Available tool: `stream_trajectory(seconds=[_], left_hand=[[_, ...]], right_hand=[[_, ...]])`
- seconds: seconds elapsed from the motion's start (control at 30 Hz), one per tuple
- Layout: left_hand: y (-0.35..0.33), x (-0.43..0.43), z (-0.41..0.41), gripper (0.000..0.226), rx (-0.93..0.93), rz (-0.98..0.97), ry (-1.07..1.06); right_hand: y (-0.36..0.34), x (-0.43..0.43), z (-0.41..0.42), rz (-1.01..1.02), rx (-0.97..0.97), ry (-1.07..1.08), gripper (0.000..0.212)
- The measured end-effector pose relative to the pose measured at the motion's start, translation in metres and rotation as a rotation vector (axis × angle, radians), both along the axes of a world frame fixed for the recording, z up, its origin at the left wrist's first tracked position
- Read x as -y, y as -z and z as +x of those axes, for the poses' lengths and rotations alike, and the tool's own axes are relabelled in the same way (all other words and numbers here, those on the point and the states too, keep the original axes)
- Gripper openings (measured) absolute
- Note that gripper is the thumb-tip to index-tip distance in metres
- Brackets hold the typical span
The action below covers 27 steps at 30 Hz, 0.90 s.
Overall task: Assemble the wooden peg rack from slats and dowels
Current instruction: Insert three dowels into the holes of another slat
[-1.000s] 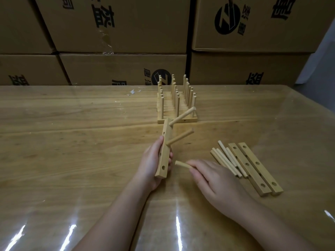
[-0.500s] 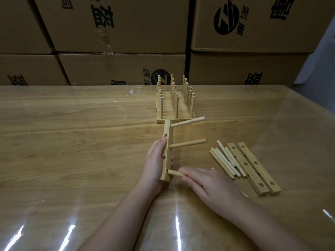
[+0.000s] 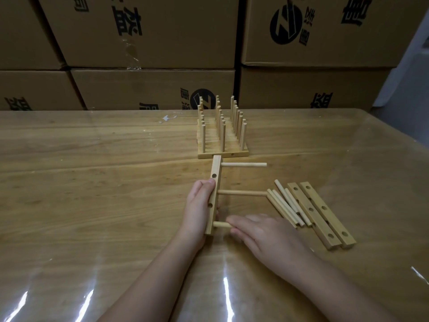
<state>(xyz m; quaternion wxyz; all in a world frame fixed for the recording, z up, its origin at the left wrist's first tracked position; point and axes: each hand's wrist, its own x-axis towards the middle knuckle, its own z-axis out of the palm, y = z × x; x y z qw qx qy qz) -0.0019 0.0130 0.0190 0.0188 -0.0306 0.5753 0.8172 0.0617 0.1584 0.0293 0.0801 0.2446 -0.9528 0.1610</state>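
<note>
- The left hand (image 3: 199, 205) gripped a drilled slat (image 3: 216, 166) standing on its edge on the table (image 3: 92, 182), thumb on top and fingers curled behind it.
- Two dowels stuck out of the slat toward the right: the far dowel (image 3: 243, 164) near its far end and the middle dowel (image 3: 241, 193) at its centre.
- The right hand (image 3: 262, 231) pinched the near dowel (image 3: 221, 224) between thumb and almost straight fingers, the dowel's free end seated at the slat's nearest hole.
- The loose dowels (image 3: 285, 205) lay in a bunch just right of the middle dowel's tip.
- Two spare slats (image 3: 311, 214) lay side by side, touching, beside that bunch.
- Finished racks (image 3: 222, 135) stood stacked just beyond the slat's far end.
- Cardboard boxes (image 3: 151, 31) were piled behind the table.
</note>
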Motion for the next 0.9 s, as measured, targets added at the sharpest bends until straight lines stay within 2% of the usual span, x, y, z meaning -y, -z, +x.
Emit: stream_trajectory(seconds=[0.47, 0.8, 0.9], left_hand=[[0.0, 0.0, 0.002, 0.021, -0.027, -0.04, -0.029], [0.003, 0.001, 0.004, 0.034, -0.078, -0.102, -0.027], [0.003, 0.002, 0.006, 0.03, -0.091, -0.105, -0.032]], right_hand=[[0.003, 0.006, 0.003, -0.021, -0.026, 0.017, 0.032], [0.005, 0.011, 0.006, -0.141, -0.015, 0.029, 0.027], [0.006, 0.011, 0.006, -0.177, 0.011, 0.018, 0.025]])
